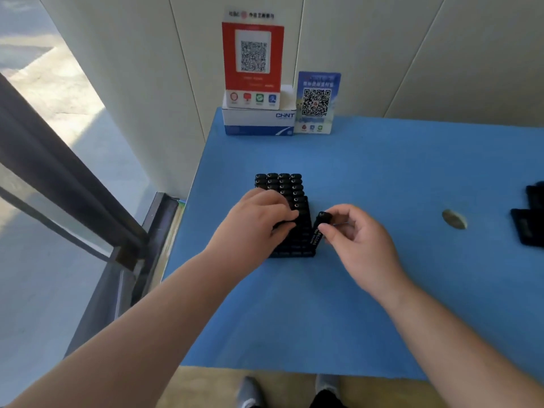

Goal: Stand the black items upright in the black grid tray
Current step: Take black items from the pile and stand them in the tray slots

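The black grid tray point(297, 254) sits mid-table on the blue mat, its far rows filled with several upright black items point(279, 181). My left hand point(253, 222) rests on top of the tray's near rows, fingers curled over the standing items and hiding them. My right hand point(357, 240) pinches one black item point(319, 228) with white lettering, tilted nearly upright against the tray's right side. Whether it sits in a cell I cannot tell.
More loose black items point(530, 219) lie at the table's right edge. A round hole point(454, 219) is in the mat right of my right hand. A white box point(259, 120) with QR-code signs point(316, 103) stands at the back. The table's left edge borders a window.
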`<action>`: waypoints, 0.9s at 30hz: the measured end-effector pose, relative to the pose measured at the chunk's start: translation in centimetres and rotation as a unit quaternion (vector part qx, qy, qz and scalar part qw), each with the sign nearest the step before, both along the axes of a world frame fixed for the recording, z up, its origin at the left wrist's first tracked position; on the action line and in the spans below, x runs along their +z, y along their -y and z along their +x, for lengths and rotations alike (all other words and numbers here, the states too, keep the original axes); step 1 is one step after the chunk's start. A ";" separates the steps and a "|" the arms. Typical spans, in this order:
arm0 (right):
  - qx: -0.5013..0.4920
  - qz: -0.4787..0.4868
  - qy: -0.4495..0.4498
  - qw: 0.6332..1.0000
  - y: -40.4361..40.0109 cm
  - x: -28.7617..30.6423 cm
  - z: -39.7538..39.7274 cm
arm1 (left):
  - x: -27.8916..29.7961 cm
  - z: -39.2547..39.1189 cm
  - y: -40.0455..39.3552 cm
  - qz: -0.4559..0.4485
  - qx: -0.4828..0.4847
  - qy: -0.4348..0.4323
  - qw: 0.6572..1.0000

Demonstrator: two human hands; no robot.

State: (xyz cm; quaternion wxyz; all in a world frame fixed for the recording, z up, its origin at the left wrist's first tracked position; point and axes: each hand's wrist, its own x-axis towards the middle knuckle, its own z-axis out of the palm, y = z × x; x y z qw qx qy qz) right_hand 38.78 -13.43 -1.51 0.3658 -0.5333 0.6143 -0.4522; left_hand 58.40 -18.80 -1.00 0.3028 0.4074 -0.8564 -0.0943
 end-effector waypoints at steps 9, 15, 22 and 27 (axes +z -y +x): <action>-0.014 0.010 -0.041 0.999 0.6 0.0 0.9 | -0.1 0.5 0.3 -0.050 0.022 0.041 0.998; -0.006 0.005 -0.078 0.997 1.1 0.3 1.4 | -0.1 0.4 0.1 -0.015 0.021 0.016 1.000; 0.008 0.004 -0.091 0.996 1.2 0.8 1.7 | 0.0 0.3 0.1 -0.020 0.038 0.010 0.999; 0.018 -0.005 -0.103 0.994 1.2 0.7 1.6 | -0.2 0.8 0.1 -0.073 0.013 0.023 0.997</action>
